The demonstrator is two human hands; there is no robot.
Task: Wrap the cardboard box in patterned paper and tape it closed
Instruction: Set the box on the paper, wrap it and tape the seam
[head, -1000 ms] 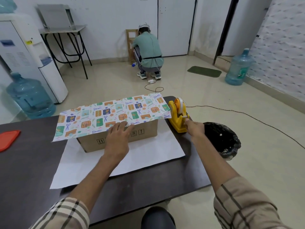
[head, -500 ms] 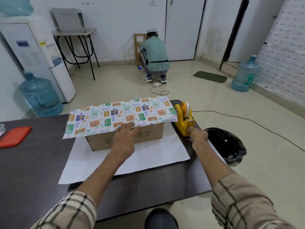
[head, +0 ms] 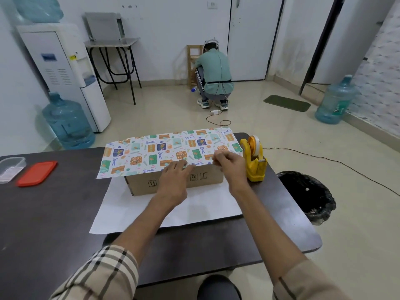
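The surface is a dark tabletop [head: 54,213] with rounded corners, in a plain room with white walls and a shiny beige tile floor. At the left end of the tabletop there's a red lid [head: 37,173] with a clear plastic container [head: 10,167] just beside it. Off the right edge sits a bin [head: 307,195] lined with a black bag.

Further back there's a white water cooler [head: 62,72] by the left wall with a blue water jug [head: 67,124] on the floor next to it. A second jug [head: 334,100] stands by the right wall with a green mat [head: 286,103] near it. A person in a green shirt [head: 214,70] crouches at the far wall, back turned, and a thin cable [head: 324,158] runs across the floor.

Now the box — the cardboard box [head: 142,185] sits mid-tabletop on a white sheet [head: 194,213] that spreads out toward the camera. Its near side is bare brown, with little black handling symbols printed on it. The patterned paper [head: 151,152] lies across the top and sticks out past the left end. It's white with scissors and gift boxes in orange, green and blue. A yellow tape dispenser [head: 255,165] stands just beside the box's right end.

The left hand [head: 173,180] lies flat, fingers straight, pressing the paper's near edge down at the box's top edge. The right hand [head: 231,165] is at the same edge further right, fingers curled with the tips bunched together — can't tell what they pinch, if anything.
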